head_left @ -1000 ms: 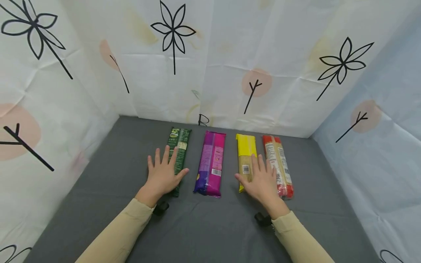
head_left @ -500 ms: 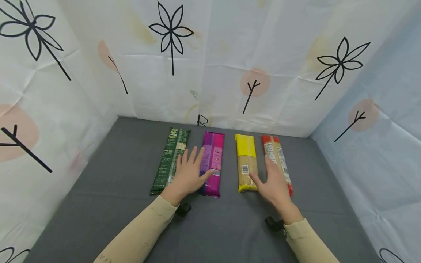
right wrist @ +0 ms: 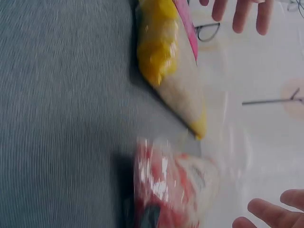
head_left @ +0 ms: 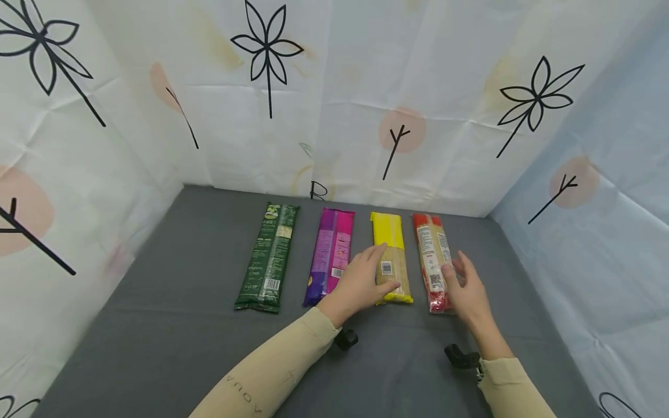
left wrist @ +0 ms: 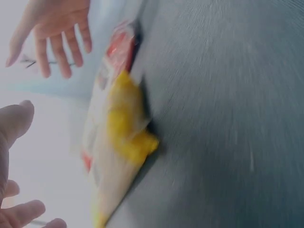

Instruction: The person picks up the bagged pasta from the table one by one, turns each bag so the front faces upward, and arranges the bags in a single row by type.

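My left hand hovers with spread fingers over the right part of the purple-and-pink packet and the left edge of the yellow packet. Fingers and thumb are apart from the yellow packet in the left wrist view. Over the right side of the red packet is my right hand, its fingers loosely bent. In the right wrist view, a gap shows between this hand and the shiny red packet. Neither hand holds anything. Farthest left lies a dark green packet.
The long packets lie side by side on a grey cloth-covered table. White patterned fabric rises at the back and both sides. A black camera mount sits at each wrist.
Both hands have moved right: the left from the green packet past the purple one to the yellow, the right from the yellow packet to the red one's right edge. The packets stay put.
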### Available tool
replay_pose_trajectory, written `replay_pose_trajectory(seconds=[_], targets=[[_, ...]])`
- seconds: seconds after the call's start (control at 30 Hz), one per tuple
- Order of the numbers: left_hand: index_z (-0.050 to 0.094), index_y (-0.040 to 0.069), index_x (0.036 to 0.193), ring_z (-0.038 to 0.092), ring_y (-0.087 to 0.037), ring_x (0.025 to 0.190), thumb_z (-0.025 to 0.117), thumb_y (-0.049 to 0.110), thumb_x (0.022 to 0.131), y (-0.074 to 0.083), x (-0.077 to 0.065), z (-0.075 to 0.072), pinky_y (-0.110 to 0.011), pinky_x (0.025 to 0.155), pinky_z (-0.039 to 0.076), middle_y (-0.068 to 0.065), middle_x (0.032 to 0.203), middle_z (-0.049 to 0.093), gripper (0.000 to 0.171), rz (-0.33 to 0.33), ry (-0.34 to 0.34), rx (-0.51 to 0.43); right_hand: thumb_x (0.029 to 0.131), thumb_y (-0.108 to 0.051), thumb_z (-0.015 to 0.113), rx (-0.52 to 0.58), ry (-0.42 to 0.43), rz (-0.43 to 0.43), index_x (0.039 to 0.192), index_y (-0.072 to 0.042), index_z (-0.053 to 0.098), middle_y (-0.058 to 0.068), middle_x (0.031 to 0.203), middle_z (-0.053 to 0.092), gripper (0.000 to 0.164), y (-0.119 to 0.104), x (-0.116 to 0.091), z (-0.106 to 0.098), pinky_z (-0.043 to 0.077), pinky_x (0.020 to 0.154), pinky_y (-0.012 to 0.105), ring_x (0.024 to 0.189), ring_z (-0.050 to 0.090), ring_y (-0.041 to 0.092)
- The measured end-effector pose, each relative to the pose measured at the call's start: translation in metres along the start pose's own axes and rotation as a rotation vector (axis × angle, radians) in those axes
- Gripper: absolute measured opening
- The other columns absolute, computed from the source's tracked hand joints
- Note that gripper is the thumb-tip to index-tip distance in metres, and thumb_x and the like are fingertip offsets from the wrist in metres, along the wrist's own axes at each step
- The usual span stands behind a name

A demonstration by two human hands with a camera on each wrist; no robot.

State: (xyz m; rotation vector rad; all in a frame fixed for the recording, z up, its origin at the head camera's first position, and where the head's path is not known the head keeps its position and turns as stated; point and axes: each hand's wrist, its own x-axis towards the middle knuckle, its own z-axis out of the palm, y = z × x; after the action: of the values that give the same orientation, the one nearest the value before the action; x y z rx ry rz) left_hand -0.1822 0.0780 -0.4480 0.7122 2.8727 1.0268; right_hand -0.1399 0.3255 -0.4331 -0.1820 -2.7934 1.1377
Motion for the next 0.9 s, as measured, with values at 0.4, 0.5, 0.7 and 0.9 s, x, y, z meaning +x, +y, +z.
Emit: replay_pose_trajectory(seconds=[0.4,0.5,0.7,0.9], targets=[[0.039,0.016,0.148,0.043,-0.017,0.130,0.069,0.058,0.081,0.030,0.018,0.049,-0.038,0.113,0.026,0.000,0.142,0.049,0.085,0.109,-0.080,0.184,0.099,-0.057,0.038,0.006,0.029,0.120,0.154,-0.003,0.013,0.029,0.150,0.028,0.082,0.018,0.005,-0.002,0.026,0.106,0.061,0.136,0.030,0.046],[0.040,0.016,0.147,0.042,-0.016,0.130,0.067,0.060,0.082,0.031,0.018,0.059,-0.037,0.114,0.022,0.001,0.141,0.050,0.084,0.118,-0.115,0.211,0.098,-0.060,0.035,0.014,0.019,0.166,0.153,0.000,0.014,0.030,0.151,0.025,0.085,0.021,0.007,0.000,0.023,0.108,0.059,0.138,0.025,0.045],[0.034,0.017,0.151,0.030,-0.014,0.139,0.061,0.061,0.085,0.036,0.019,0.070,-0.039,0.117,0.011,0.005,0.143,0.047,0.084,0.105,-0.187,0.304,0.095,-0.066,0.032,0.050,-0.056,0.245,0.152,0.004,0.012,0.034,0.149,0.024,0.092,0.025,0.008,0.001,0.025,0.108,0.059,0.136,0.026,0.047],[0.027,0.021,0.154,0.017,-0.016,0.144,0.056,0.062,0.088,0.045,0.017,0.078,-0.044,0.116,0.003,0.014,0.143,0.046,0.083,0.126,-0.277,0.392,0.096,-0.061,0.039,0.119,-0.107,0.287,0.151,0.007,0.006,0.038,0.144,0.029,0.094,0.031,0.009,0.005,0.034,0.104,0.056,0.131,0.035,0.048]])
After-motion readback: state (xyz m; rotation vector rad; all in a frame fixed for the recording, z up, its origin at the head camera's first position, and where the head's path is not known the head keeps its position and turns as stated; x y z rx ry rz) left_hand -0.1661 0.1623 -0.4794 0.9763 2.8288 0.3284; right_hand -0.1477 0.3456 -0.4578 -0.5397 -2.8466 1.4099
